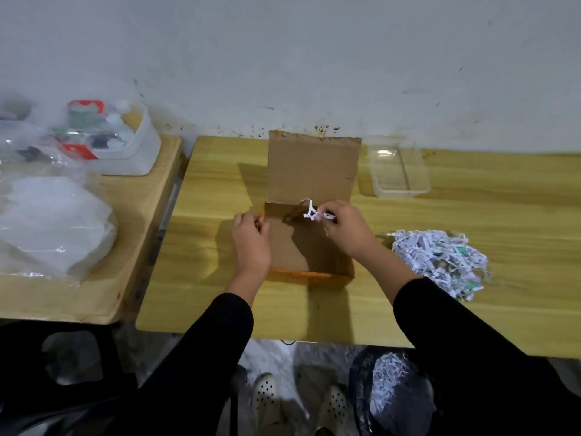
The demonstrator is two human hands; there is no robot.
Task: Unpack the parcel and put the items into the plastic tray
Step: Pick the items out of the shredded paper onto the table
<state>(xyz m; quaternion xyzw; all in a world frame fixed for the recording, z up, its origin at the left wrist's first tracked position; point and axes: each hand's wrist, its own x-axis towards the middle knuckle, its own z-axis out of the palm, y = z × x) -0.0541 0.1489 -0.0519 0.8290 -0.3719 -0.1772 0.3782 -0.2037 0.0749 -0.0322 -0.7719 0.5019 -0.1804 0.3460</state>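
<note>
on table, brown cardboard parcel (309, 243) open, lid upright, orange edges.

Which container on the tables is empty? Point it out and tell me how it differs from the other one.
The clear plastic tray, right of the open cardboard box, looks empty. The white bin on the left table is packed with small items.

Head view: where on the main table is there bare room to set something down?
Bare wood lies left of the cardboard box, right of the clear plastic tray, and along the near edge. The patch right of the box is crowded with the shredded paper pile. The side table is packed with bags.
</note>
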